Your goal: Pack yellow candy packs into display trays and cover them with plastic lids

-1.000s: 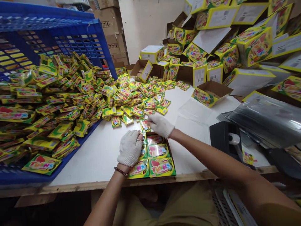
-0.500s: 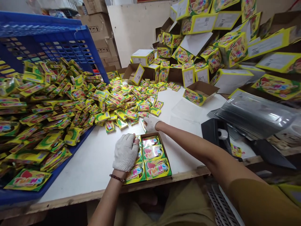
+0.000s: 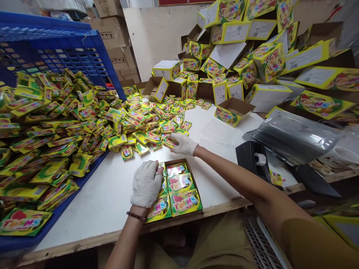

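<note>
My left hand (image 3: 147,185), in a white knit glove with bare fingertips showing, is curled over the left side of an open shallow box (image 3: 197,183) at the table's front edge. Flat "TWINS" packets (image 3: 183,201) lie in rows inside it; my hand hides some on the left. Beyond the box, my gloved right hand (image 3: 185,144) is at the near edge of a loose packet pile (image 3: 140,119). Its thumb and fingers are around a small printed packet (image 3: 169,142), partly covered by the fingers.
A blue crate (image 3: 108,63) on the left spills packets onto the white table (image 3: 92,209). Yellow cartons (image 3: 266,59) are stacked at the back right. A black tape dispenser (image 3: 248,160) and clear plastic sheets (image 3: 303,130) sit on the right.
My right hand has moved slightly away from the box, and its thumb and fingers are farther apart. My left hand stays on the box. The view has shifted a little.
</note>
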`<state>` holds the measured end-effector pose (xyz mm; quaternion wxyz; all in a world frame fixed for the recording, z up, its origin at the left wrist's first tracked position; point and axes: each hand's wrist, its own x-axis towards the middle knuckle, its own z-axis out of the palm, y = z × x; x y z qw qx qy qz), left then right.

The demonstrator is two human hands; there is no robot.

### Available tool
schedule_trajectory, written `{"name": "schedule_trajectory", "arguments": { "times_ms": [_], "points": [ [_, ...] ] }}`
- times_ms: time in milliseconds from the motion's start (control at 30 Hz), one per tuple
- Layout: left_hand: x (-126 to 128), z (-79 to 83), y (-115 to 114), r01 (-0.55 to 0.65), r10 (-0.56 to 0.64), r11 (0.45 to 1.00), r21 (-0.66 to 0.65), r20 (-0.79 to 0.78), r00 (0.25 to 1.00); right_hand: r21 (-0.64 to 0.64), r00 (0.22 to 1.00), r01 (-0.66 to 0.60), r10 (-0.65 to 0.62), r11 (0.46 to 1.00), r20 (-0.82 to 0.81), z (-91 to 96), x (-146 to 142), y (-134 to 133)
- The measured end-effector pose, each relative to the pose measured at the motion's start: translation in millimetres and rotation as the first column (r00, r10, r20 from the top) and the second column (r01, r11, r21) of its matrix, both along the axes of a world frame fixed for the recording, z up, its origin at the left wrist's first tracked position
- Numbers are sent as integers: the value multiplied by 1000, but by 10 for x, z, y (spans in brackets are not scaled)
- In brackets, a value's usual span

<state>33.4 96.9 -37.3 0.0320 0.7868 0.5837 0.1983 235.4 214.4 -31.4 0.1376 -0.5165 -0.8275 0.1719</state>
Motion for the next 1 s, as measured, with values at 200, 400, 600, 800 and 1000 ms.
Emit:
{"name": "schedule_trajectory", "arguments": {
  "times_ms": [200, 400, 600, 800, 1000],
  "points": [
    [2, -15, 9, -6, 6, 1000, 8, 10, 1000, 378, 904, -396, 428, 837, -1, 98, 295, -615],
    [0, -12, 6, 4, -4, 1000, 11, -5, 1000, 310, 883, -466, 459, 829, 97, -116, 197, -801],
    [10, -3, -9, -6, 6, 1000, 12, -12, 1000, 402, 926, -377, 347, 834, 148, -162, 148, -846],
    [12, 4, -12, -10, 10, 1000, -4, -8, 1000, 320, 916, -399, 357, 859, 183, -167, 158, -966],
    [10, -13, -6, 15, -14, 1000, 27, -16, 1000, 162, 877, -463, 423, 872, 227, -143, 204, -1054]
  ]
}}
